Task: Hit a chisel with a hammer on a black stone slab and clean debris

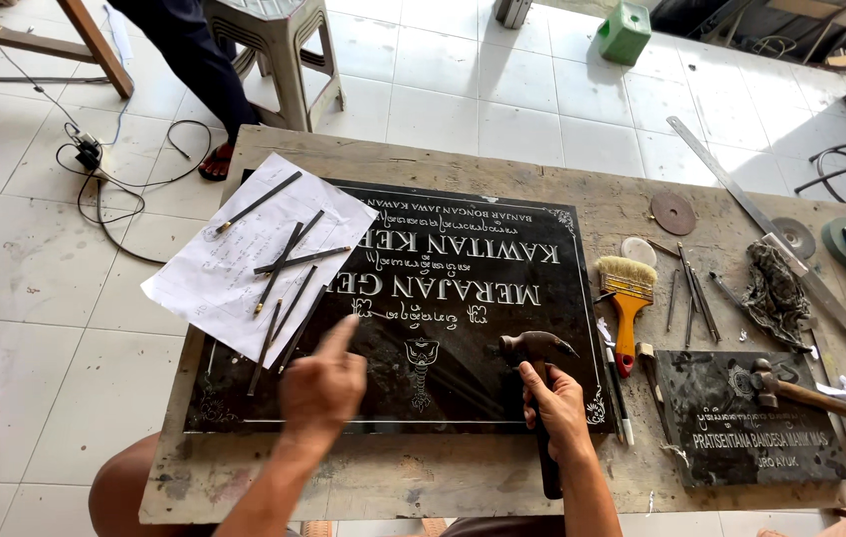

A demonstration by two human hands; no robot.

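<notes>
The fingers (345,333) of the left hand (323,390) are loosely spread and hold nothing, the forefinger stretched toward a row of thin dark chisels (283,273) just beyond its tip. The right hand (554,406) is closed round the dark handle of a hammer (536,350), whose metal head rests on the black engraved stone plaque (453,298). The chisels lie partly on a creased sheet of white paper (219,264) that overhangs the plaque's far left corner, and partly on the stone itself. The plaque covers most of the left half of a worn wooden worktable (423,164), leaving a bare strip along the near edge under both wrists and another at the far edge. To the right of the plaque the room is crowded: a yellow-handled brush (626,288), more thin tools (691,298), a smaller dark plaque (751,418) with a second hammer (801,390) on it, and a long metal ruler (741,204). Around the table is white tiled floor (502,89) with a plastic stool (279,50), a trailing cable (109,189) and another person's leg (194,60)
</notes>
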